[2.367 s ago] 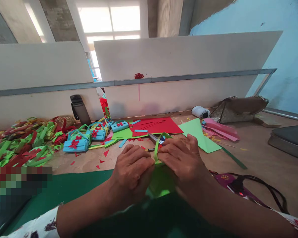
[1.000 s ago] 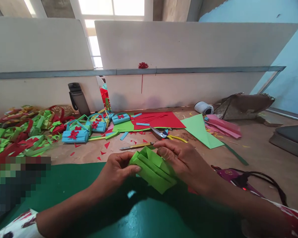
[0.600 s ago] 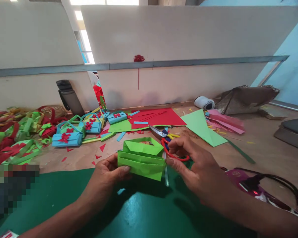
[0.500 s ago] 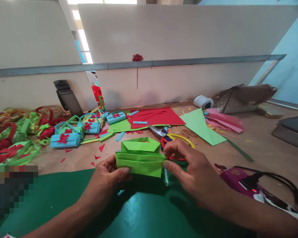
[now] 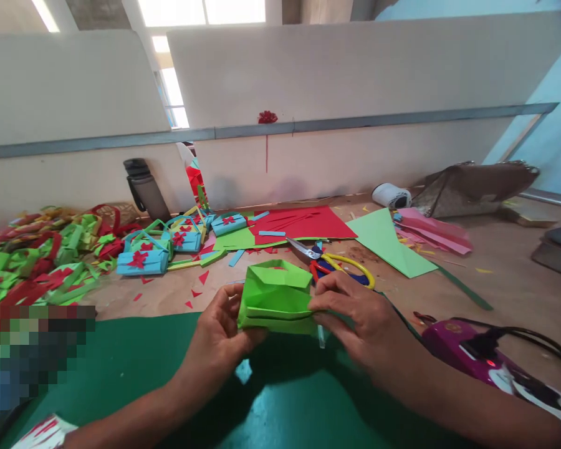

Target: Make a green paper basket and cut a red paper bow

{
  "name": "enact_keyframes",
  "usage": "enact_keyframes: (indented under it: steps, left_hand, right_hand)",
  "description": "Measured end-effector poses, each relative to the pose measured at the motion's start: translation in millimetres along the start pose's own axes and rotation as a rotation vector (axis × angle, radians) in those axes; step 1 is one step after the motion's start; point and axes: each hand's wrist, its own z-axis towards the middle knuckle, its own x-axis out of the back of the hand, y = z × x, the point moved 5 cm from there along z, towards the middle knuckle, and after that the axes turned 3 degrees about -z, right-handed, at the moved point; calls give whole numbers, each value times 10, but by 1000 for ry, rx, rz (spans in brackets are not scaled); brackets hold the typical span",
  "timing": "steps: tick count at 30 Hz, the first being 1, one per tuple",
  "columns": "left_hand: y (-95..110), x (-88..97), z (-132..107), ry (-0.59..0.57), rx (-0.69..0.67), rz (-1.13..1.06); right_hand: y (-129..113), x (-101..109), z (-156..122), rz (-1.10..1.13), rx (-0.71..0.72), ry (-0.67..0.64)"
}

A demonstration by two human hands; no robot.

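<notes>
A folded light green paper bag (image 5: 275,296) with a thin green handle strip is held between both hands above a dark green sheet (image 5: 121,355). My left hand (image 5: 219,340) grips its left end, fingers curled under it. My right hand (image 5: 355,318) pinches its right end. Its top is slightly open, with red showing inside.
Scissors (image 5: 331,262) with yellow, red and blue handles lie just behind the bag. Finished blue paper bags (image 5: 143,259) and a heap of green and red strips (image 5: 37,262) lie left. Red paper (image 5: 308,222), a green sheet (image 5: 388,240), a bottle (image 5: 144,187), a purple glue gun (image 5: 467,346) right.
Earlier both hands pressed the green paper together; they then turned it upright and spread it into a bag shape. Now its top gapes wider and the view has shifted slightly.
</notes>
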Motion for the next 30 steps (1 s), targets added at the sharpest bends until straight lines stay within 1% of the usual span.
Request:
enact_keyframes:
  steps: [2, 4, 8, 10, 12, 15, 17, 21, 25, 27, 30]
  left_hand:
    - [41, -21, -26, -51, -82, 33]
    - [48, 2, -60, -82, -141, 102]
    - [-7, 148, -125, -116, -204, 345]
    - [-35, 217, -149, -154, -220, 429]
    - [-58, 264, -162, -195, -209, 442]
    - [-71, 298, -161, -191, -183, 474]
    - [-67, 282, -164, -188, -212, 532]
    - [-81, 234, -191, -192, -261, 580]
    - [-82, 244, -230, -186, -248, 561]
    - [-68, 284, -231, -141, -206, 539]
    - [-31, 349, -209, -34, -142, 549]
  right_hand:
    - [2, -4, 12, -50, 30, -20]
    - [7, -21, 17, -121, 76, -51]
    - [-1, -69, -1, -291, 232, -43]
    - [-2, -100, -12, -355, 276, -34]
    - [-17, -138, -19, -392, 297, -51]
    - [-107, -186, -38, -447, 340, -67]
    - [-211, -226, -58, -479, 376, -67]
    - [-423, -373, -96, -436, 427, -105]
    - [-491, -517, -99, -265, 402, -176]
    - [-475, -539, -92, -210, 375, -194]
    - [-434, -531, -78, -178, 324, -208]
